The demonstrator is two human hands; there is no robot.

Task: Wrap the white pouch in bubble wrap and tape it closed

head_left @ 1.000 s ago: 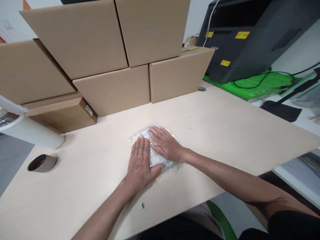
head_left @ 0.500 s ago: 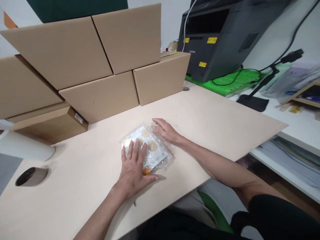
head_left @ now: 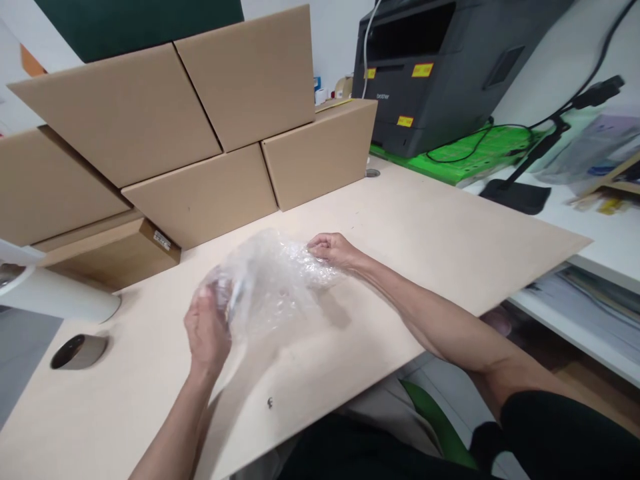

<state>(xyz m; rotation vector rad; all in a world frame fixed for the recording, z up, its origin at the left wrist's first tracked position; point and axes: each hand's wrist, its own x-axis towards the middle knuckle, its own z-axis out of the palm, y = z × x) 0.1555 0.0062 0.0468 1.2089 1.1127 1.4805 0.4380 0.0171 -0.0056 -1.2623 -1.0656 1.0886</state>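
A sheet of clear bubble wrap (head_left: 275,287) is stretched between my two hands, lifted off the tabletop and smeared by motion. My left hand (head_left: 206,327) is closed around its left end. Something darker shows through the plastic by those fingers, too blurred to make out. At the other end, the bunched wrap is pinched in the fingers of my right hand (head_left: 333,250). The white packet with round gold patches from the earlier frame cannot be made out clearly now.
Stacked cardboard boxes (head_left: 205,200) line the back of the table (head_left: 425,233). At the left lie a white roll (head_left: 75,293) and a brown tape roll (head_left: 83,352). A dark printer (head_left: 400,87) and a black stand (head_left: 520,193) are at the right.
Both hands have gone from lying on the wrapped packet to gripping the bubble wrap. My left hand has moved left and turned on its side; the wrap is now lifted and spread out.
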